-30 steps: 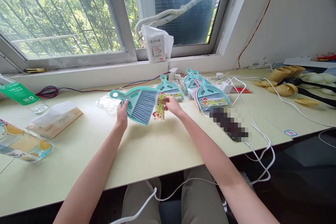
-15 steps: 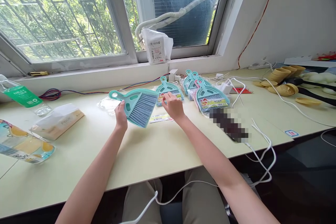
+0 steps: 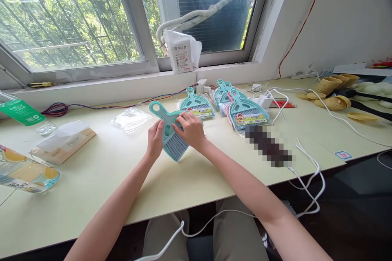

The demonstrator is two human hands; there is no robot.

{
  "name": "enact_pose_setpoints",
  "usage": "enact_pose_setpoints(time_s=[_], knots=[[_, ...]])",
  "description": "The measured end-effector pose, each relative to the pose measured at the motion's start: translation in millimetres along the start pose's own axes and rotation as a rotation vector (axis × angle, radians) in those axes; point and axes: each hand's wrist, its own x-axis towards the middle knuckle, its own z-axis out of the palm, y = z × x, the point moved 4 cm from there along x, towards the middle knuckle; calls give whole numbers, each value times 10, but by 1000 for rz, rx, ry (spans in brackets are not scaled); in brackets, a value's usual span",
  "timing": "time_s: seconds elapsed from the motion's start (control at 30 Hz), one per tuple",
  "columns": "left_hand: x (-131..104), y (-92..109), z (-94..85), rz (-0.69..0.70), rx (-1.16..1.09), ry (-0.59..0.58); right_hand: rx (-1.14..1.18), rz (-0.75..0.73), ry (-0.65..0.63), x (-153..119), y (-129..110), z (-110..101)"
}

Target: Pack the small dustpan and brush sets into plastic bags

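Observation:
A teal dustpan and brush set (image 3: 174,147) is held up over the table, tilted, its ringed handle toward the upper left and grey bristles facing me. My left hand (image 3: 155,140) is closed on its left edge, thumb on the front. My right hand (image 3: 191,128) lies over the upper right part, fingers curled on the teal plastic and covering part of the bristles. Beyond them sits a wrapped dustpan set (image 3: 199,108) with a printed label. More wrapped sets (image 3: 247,110) are piled to the right, one showing pink. A flattened clear plastic bag (image 3: 131,120) lies left of the held set.
At the left are a tissue pack (image 3: 65,140), a green-labelled bottle (image 3: 23,110) and a patterned bottle (image 3: 26,171). A blurred dark object (image 3: 269,147) with a white cable (image 3: 315,171) lies at the right, before yellow bowls (image 3: 332,102). The window ledge holds a white package (image 3: 183,55).
The dustpan and brush set has moved right and turned more upright. My right hand has come onto it from beside it. The label strip on the table is now hidden.

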Motion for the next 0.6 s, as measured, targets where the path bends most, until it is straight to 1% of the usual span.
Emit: enact_pose_setpoints(time_s=[0.1,0.13,0.17,0.23,0.27,0.3,0.33,0.4,0.47,0.53,0.6], knots=[[14,-15,45,-10,10,-102,126,107,68,29,47,-59],[45,-37,25,-9,23,-100,201,159,89,44,77,-87],[91,-65,-25,-9,38,-65,285,213,110,60,112,-120],[210,-126,-201,-29,56,58,418,312,145,97,188,-206],[274,-161,-308,-70,49,97,442,350,157,117,226,-258],[335,-196,-412,-127,31,96,428,377,157,135,262,-308],[386,-230,-506,-201,27,54,378,390,134,152,293,-347],[439,-301,-660,-365,64,-94,203,398,10,167,349,-363],[438,-374,-773,-473,153,-228,3,396,-178,143,405,-282],[425,-458,-847,-489,287,-292,-158,402,-363,86,463,-146],[426,-543,-889,-440,464,-312,-248,421,-503,22,518,-15]])
